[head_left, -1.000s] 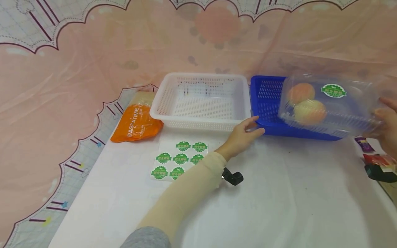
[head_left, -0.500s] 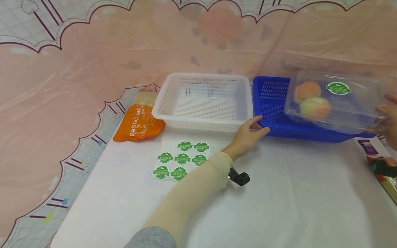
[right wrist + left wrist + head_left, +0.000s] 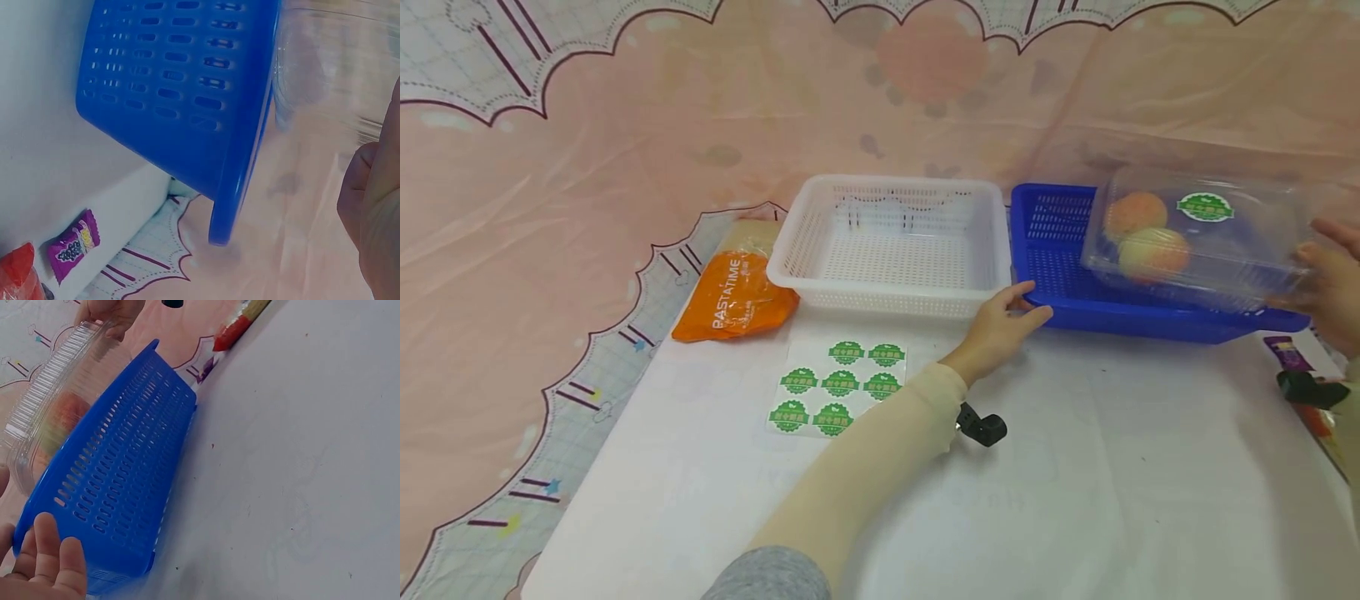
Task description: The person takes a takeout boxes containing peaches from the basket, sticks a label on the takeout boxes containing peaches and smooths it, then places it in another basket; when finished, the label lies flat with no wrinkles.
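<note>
A clear plastic clamshell box [image 3: 1202,242] with two peaches [image 3: 1152,252] inside and a green round sticker [image 3: 1205,207] on its lid hovers over the blue basket [image 3: 1060,292]. My right hand [image 3: 1326,283] grips the box's right end. My left hand [image 3: 1003,321] rests with relaxed fingers against the blue basket's near left corner [image 3: 94,550]. In the left wrist view the clear box [image 3: 44,419] sits above the basket's far side. The right wrist view shows the blue basket's wall [image 3: 181,81] and the clear box [image 3: 337,62] beside my right hand's fingers [image 3: 372,200].
A white basket [image 3: 891,246] stands left of the blue one. An orange pasta bag [image 3: 733,296] lies at the left, and a sheet of green stickers [image 3: 838,387] in front. Small snack packets [image 3: 1288,354] lie at the right table edge. White cloth [image 3: 1075,500] covers the table.
My right hand has carried the clear box a little farther back and lower over the blue basket. My left hand stays at the basket's corner.
</note>
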`<state>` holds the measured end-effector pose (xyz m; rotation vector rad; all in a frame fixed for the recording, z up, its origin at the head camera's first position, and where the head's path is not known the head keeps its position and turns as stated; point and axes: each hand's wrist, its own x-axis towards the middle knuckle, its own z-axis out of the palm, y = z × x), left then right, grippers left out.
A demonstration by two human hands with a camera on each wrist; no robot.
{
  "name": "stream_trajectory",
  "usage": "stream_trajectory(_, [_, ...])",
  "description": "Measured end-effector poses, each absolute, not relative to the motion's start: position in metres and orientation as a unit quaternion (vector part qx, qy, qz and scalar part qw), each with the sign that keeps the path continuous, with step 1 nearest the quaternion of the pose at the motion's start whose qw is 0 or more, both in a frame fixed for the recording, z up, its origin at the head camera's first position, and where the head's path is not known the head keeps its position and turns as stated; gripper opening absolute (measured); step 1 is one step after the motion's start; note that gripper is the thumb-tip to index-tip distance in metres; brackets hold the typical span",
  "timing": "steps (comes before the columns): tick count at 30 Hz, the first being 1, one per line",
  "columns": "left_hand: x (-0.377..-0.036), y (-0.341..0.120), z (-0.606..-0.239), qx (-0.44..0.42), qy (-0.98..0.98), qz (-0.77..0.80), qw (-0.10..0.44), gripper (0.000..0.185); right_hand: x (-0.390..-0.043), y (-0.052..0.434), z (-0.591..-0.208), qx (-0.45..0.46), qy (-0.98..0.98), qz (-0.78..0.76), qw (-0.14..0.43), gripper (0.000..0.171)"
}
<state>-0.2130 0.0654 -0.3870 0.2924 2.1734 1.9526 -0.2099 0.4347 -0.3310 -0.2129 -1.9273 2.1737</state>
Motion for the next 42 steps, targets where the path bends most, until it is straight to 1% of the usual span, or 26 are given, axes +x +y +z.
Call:
stream_trajectory(2, [-0.213, 0.066, -0.387, 0.099, 0.738, 0.660, 0.098, 0.056, -0.213, 0.436, -0.333, -0.077, -0.646, 0.750, 0.116, 0.044])
stream_trajectory(4, [-0.214, 0.067, -0.387, 0.099, 0.740, 0.659, 0.096, 0.057, -0.222, 0.449, -0.342, -0.086, -0.628, 0.764, 0.122, 0.043])
stream_trajectory(6, [-0.214, 0.067, -0.387, 0.099, 0.740, 0.658, 0.094, 0.057, -0.241, 0.482, -0.366, -0.084, -0.621, 0.769, 0.121, 0.046])
stream_trajectory(7, [-0.214, 0.067, -0.387, 0.099, 0.740, 0.658, 0.094, 0.057, -0.242, 0.483, -0.368, -0.090, -0.627, 0.763, 0.126, 0.046])
stream_trajectory(9, [-0.214, 0.068, -0.387, 0.099, 0.737, 0.661, 0.097, 0.056, -0.264, 0.519, -0.397, -0.076, -0.624, 0.766, 0.134, 0.050])
stream_trajectory(11, [-0.214, 0.068, -0.387, 0.102, 0.734, 0.664, 0.098, 0.055, -0.279, 0.542, -0.416, -0.068, -0.623, 0.767, 0.134, 0.052])
stream_trajectory(13, [-0.214, 0.067, -0.387, 0.104, 0.731, 0.667, 0.099, 0.055, -0.282, 0.541, -0.417, -0.067, -0.628, 0.764, 0.131, 0.052])
stream_trajectory(14, [-0.214, 0.067, -0.387, 0.105, 0.729, 0.669, 0.101, 0.055, -0.290, 0.554, -0.426, -0.060, -0.628, 0.765, 0.129, 0.053])
stream_trajectory(16, [-0.214, 0.067, -0.387, 0.107, 0.726, 0.671, 0.102, 0.055, -0.283, 0.539, -0.415, -0.078, -0.650, 0.746, 0.123, 0.051])
stream_trajectory(20, [-0.214, 0.067, -0.388, 0.107, 0.724, 0.674, 0.104, 0.054, -0.259, 0.495, -0.384, -0.092, -0.670, 0.726, 0.122, 0.044])
stream_trajectory(26, [-0.215, 0.067, -0.390, 0.106, 0.726, 0.672, 0.100, 0.055, -0.227, 0.438, -0.345, -0.100, -0.683, 0.718, 0.091, 0.043])
stream_trajectory(30, [-0.214, 0.066, -0.388, 0.108, 0.729, 0.668, 0.104, 0.056, -0.220, 0.423, -0.335, -0.105, -0.685, 0.717, 0.072, 0.036])
stream_trajectory(33, [-0.213, 0.066, -0.387, 0.106, 0.730, 0.667, 0.107, 0.056, -0.219, 0.419, -0.335, -0.098, -0.677, 0.727, 0.066, 0.029])
stream_trajectory(35, [-0.213, 0.066, -0.386, 0.104, 0.729, 0.668, 0.109, 0.056, -0.220, 0.418, -0.335, -0.092, -0.667, 0.737, 0.058, 0.027])
stream_trajectory(38, [-0.213, 0.066, -0.387, 0.101, 0.728, 0.668, 0.112, 0.056, -0.222, 0.418, -0.337, -0.091, -0.672, 0.734, 0.043, 0.034])
stream_trajectory(42, [-0.213, 0.065, -0.387, 0.101, 0.726, 0.670, 0.115, 0.056, -0.224, 0.417, -0.338, -0.111, -0.730, 0.674, 0.029, 0.055])
